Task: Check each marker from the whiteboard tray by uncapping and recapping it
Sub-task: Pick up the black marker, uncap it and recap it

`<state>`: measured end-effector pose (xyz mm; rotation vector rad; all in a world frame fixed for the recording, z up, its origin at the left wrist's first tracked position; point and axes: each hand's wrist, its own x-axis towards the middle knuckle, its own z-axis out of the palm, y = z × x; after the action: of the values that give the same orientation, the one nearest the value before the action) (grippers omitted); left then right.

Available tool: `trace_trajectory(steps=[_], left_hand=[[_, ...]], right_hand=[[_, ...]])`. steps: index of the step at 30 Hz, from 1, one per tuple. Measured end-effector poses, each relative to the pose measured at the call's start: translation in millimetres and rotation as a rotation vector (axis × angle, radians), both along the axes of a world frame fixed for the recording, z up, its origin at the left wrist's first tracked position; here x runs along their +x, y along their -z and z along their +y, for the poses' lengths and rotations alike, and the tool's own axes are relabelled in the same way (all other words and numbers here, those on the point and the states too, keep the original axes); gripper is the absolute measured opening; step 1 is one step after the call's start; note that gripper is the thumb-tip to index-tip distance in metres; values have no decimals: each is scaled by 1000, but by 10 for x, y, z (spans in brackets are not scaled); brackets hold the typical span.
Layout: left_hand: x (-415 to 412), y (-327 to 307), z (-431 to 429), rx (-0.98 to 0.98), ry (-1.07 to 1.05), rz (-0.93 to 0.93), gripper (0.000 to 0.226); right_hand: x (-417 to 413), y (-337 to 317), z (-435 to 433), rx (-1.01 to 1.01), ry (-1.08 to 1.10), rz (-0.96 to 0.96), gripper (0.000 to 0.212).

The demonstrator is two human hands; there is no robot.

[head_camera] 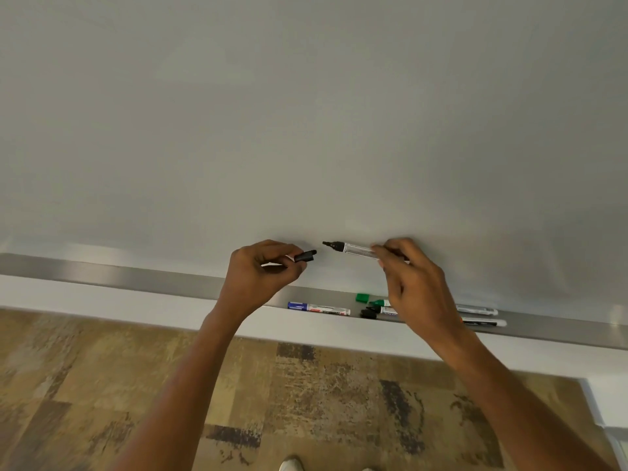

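Note:
My right hand point(413, 280) holds an uncapped black marker point(353, 248) level in front of the whiteboard point(306, 113), its black tip pointing left. My left hand point(261, 273) pinches the black cap point(305, 256), a short gap away from the tip. Below them runs the metal tray point(136, 277). On it lie a blue-capped marker point(317, 308), a loose green cap point(362, 297), an uncapped green marker point(380, 303) and a black-capped marker point(375, 313), both partly hidden behind my right hand.
The ends of two more markers point(482, 316) stick out to the right of my right wrist on the tray. Patterned brown floor point(306, 402) lies below, with my shoe tip point(290, 464) at the bottom edge.

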<state>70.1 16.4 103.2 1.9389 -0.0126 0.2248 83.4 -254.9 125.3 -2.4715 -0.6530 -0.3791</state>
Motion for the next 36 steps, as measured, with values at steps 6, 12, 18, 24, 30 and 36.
trace_trajectory(steps=[6, 12, 18, 24, 30, 36], left_hand=[[-127, -86, -48, -94, 47, -2, 16], [-223, -160, -90, -136, 67, -32, 18], [-288, -203, -182, -145, 101, -25, 15], [-349, -199, -260, -174, 139, 7, 17], [-433, -171, -328, -355, 103, 82, 20], [-500, -119, -497, -542, 37, 148, 24]], right_hand=[[-188, -71, -90, -8, -12, 32, 36], [-315, -128, -176, -18, -21, -24, 42], [-417, -196, -198, -29, -40, -29, 44], [-474, -202, -166, -38, -65, -28, 43], [-465, -157, -146, 71, -109, 31, 31], [-434, -129, 1, 80, -103, 41, 29]])
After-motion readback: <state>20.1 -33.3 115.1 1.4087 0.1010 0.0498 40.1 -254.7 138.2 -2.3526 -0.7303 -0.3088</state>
